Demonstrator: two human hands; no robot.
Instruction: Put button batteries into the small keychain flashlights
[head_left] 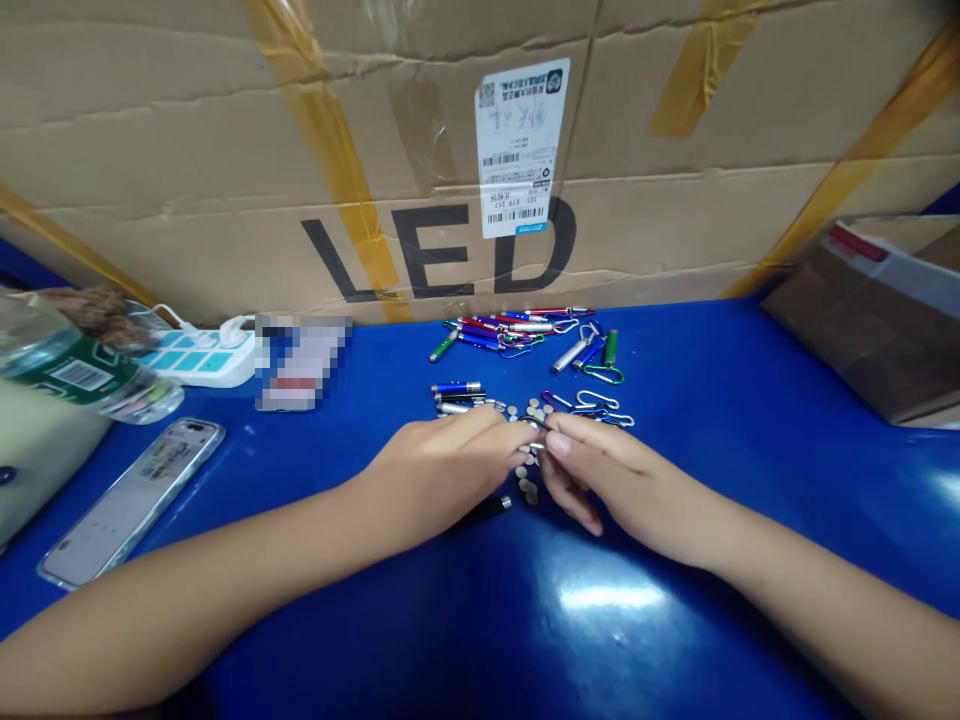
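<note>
My left hand (448, 462) and my right hand (609, 468) meet above the blue table (420, 640), fingertips almost touching. Between them is a small black carabiner (534, 422) with a silvery part, pinched by the thumb and fingers of both hands. The lower fingers of my right hand hang partly loose. Small round button cells (523, 473) lie scattered beneath the fingertips. A black penlight tube (487, 509) shows below my left hand, partly covered by it. Just beyond, a blue penlight (456, 388) lies beside other tubes, and loose carabiners (598, 400) lie near my right fingers.
Farther back lie a pile of coloured penlights with carabiners (495, 330) and a smaller group (587, 350). A large cardboard box (637, 220) walls off the back. Phone (135, 500), power strip (214, 358) and bottle (82, 370) stand left; a brown carton (862, 320) is right.
</note>
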